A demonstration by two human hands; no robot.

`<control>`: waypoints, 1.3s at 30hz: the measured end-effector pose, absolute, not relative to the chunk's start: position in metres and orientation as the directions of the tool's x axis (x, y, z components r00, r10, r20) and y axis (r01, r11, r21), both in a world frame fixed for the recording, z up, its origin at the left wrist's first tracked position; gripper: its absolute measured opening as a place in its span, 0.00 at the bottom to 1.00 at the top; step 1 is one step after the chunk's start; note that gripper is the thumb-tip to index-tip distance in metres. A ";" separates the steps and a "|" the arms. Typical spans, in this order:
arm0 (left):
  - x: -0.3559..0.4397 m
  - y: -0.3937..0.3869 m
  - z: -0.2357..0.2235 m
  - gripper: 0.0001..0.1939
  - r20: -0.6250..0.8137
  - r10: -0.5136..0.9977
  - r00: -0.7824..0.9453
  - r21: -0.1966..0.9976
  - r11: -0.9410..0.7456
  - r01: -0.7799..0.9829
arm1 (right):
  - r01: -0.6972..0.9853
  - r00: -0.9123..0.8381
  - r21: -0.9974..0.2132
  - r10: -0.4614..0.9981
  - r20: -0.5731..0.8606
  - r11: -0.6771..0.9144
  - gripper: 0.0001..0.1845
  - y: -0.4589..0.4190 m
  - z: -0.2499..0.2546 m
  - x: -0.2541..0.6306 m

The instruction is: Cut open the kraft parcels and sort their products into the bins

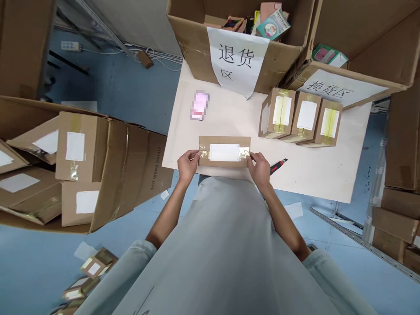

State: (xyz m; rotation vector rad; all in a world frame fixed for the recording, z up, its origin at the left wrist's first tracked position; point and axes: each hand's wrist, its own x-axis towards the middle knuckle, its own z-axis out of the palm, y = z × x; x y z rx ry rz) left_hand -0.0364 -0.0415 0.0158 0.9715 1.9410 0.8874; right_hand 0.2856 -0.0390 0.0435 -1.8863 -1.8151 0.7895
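Note:
A small taped cardboard box [204, 142] with a white label lies at the front edge of the white table [236, 118]. Its left end is gripped by my left hand [188, 165], the fingers closed at the corner. At the opposite end my right hand [260, 169] grips the same box between thumb and fingers. Just right of that hand rests a red and black box cutter [278, 166] with its blade end pointing away. Farther back on the right stand three labelled cardboard boxes [305, 116] side by side. A pink, pixelated item [199, 105] lies at the back left.
Two big open cartons with paper signs, a left one [197, 48] and a right one [377, 61], stand along the table's back. A large carton [121, 166] full of labelled boxes is at my left. Several small boxes [95, 267] lie on the blue floor; stacked boxes [393, 218] are at right.

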 end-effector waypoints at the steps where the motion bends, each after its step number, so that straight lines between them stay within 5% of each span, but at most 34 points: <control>1: -0.044 -0.042 0.013 0.14 -0.330 0.846 -0.419 0.832 0.471 0.294 | 0.782 -0.042 -0.622 0.995 -0.091 -0.024 0.27 -0.039 0.051 0.276; 7: -0.091 -0.045 -0.004 0.22 -0.447 0.740 -0.503 0.792 0.589 0.161 | 0.803 -0.276 -0.525 0.957 0.092 0.282 0.21 -0.037 0.088 0.201; 12: -0.101 -0.045 -0.011 0.25 -0.466 0.707 -0.533 0.772 0.619 0.147 | 0.794 -0.348 -0.508 0.935 0.073 0.335 0.20 -0.034 0.101 0.169; 22: -0.073 -0.042 -0.002 0.27 -0.461 0.801 -0.382 0.815 0.552 0.174 | 0.718 -0.053 -0.695 0.992 -0.117 -0.044 0.14 -0.023 0.071 0.255; 28: -0.031 -0.047 0.011 0.20 -0.390 0.888 -0.244 0.847 0.450 0.282 | 0.551 0.163 -0.757 0.935 -0.314 -0.351 0.25 -0.030 0.040 0.310; 39: -0.034 -0.113 0.027 0.19 -0.462 0.863 -0.204 0.802 0.504 0.319 | 0.355 0.085 -0.807 0.876 -0.475 -0.472 0.36 -0.101 0.040 0.326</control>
